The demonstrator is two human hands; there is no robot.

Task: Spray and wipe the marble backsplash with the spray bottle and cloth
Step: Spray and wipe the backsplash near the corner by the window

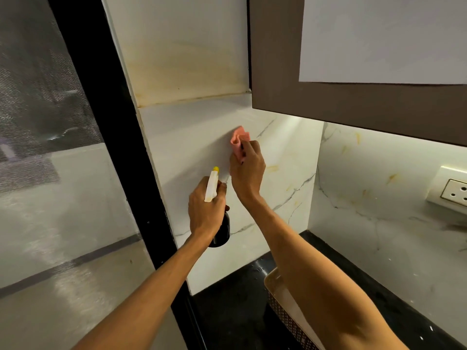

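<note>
Pink cloth (239, 140); white marble backsplash (283, 173) with grey veins, yellow-orange stains. Spray bottle (219, 210): white head, yellow nozzle, black body. Black counter (235, 294), brown cabinet (353, 104), white socket (452, 190).

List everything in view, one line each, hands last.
bottle: one, white head with yellow nozzle, dark body, held near the backsplash
cloth: one, pink, against the backsplash
backsplash: one, white marble with grey veins and orange stains, centre and right
cabinet: one, brown, upper right
socket: one, white, right wall
counter: one, black, bottom
basket: one, cream, perforated, on the counter under the right arm
frame: one, black, left of the backsplash
screen: one, grey mesh, far left
left hand: one, grips the bottle
right hand: one, holds the cloth
</note>
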